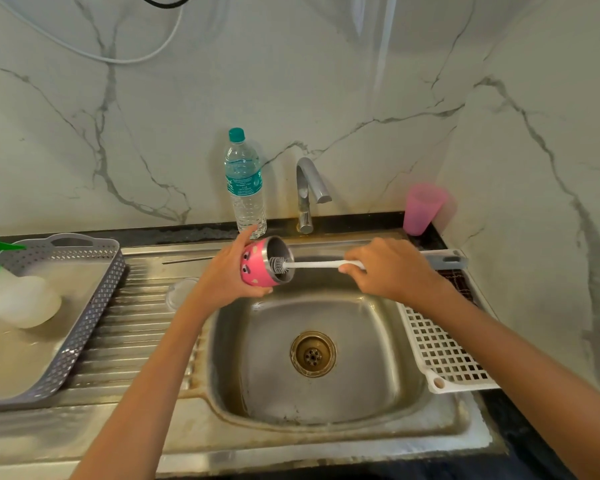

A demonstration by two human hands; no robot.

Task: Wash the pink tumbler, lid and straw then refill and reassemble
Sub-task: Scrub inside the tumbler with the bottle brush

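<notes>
My left hand (222, 275) grips the pink tumbler (255, 263), a steel-lined cup with a cartoon face, tipped on its side over the sink (326, 403) with its mouth facing right. My right hand (385, 268) holds the white handle of a bottle brush (312, 265); its grey bristle head sits inside the tumbler's mouth. A thin metal straw (187, 260) lies on the steel ledge behind my left hand. A clear round lid (181, 292) rests on the ribbed drainboard, partly hidden by my left wrist.
A water bottle (245, 185) with a teal cap and the tap (307, 192) stand behind the sink. A pink plastic cup (421, 207) is at the back right. A white perforated rack (444, 355) lies right of the basin. A grey basket (84, 323) holds a spray bottle (18, 296) at left.
</notes>
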